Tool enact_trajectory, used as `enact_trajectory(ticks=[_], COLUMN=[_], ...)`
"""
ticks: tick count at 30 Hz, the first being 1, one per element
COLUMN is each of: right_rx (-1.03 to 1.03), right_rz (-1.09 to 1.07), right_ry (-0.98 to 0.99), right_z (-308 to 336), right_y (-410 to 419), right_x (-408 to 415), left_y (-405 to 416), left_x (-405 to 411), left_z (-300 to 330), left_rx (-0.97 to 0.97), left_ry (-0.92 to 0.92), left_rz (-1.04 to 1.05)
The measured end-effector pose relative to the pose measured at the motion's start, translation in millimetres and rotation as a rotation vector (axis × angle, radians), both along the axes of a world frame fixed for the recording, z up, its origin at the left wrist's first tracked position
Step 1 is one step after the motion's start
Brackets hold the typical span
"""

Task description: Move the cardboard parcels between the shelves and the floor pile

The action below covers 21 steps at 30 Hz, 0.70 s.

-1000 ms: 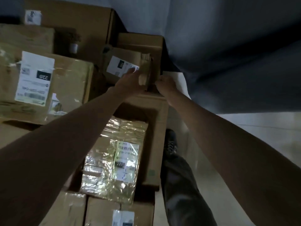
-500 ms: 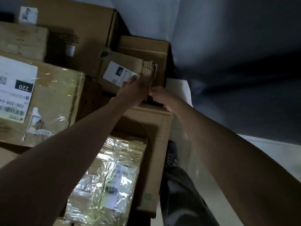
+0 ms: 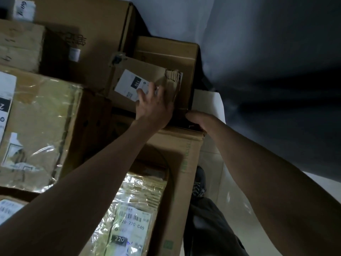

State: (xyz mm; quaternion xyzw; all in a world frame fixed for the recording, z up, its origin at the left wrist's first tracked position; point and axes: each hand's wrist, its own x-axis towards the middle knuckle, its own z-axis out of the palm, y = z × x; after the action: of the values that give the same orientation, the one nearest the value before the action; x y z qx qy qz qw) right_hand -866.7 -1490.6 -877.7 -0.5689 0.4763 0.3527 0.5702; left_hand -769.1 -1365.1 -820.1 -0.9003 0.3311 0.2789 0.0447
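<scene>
Both hands met at the small parcel (image 3: 147,84) labelled 150: left hand (image 3: 154,106) lay flat on top, right hand (image 3: 198,118) hooked its lower corner, grip unclear. Its torn edge could rip, spilling it onto the pile.

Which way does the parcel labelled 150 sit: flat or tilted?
Tilted: the parcel leans on neighbouring boxes, its torn corner raised.

Small parcel (image 3: 147,85): brown cardboard, white label (image 3: 132,85) with black "150" patch. Wrapped parcel (image 3: 134,213): glossy yellowish film, white barcode label, black "220" patch. Big box (image 3: 186,163): tan, green print along edge. Trouser leg (image 3: 208,228): dark grey. Floor (image 3: 230,182): pale tile.
</scene>
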Motion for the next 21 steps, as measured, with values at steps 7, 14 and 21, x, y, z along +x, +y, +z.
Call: enact_trajectory(ticks=[7,14,21], right_rx=[-0.116,-0.386,0.120], right_rz=[-0.338,-0.464,-0.524], right_ry=[-0.113,-0.417,-0.306], right_z=[53.1,173.2,212.0], right_y=[5.0,100.3,214.1], right_x=[0.3,22.3,31.3], left_y=[3.1,53.6,196.9], left_x=[-6.7,-5.6,51.4], left_z=[44.4,170.2,228.5], left_rx=[-0.107,-0.411,-0.516], left_ry=[0.163,0.057,-0.301], left_rz=[0.147,0.084,0.202])
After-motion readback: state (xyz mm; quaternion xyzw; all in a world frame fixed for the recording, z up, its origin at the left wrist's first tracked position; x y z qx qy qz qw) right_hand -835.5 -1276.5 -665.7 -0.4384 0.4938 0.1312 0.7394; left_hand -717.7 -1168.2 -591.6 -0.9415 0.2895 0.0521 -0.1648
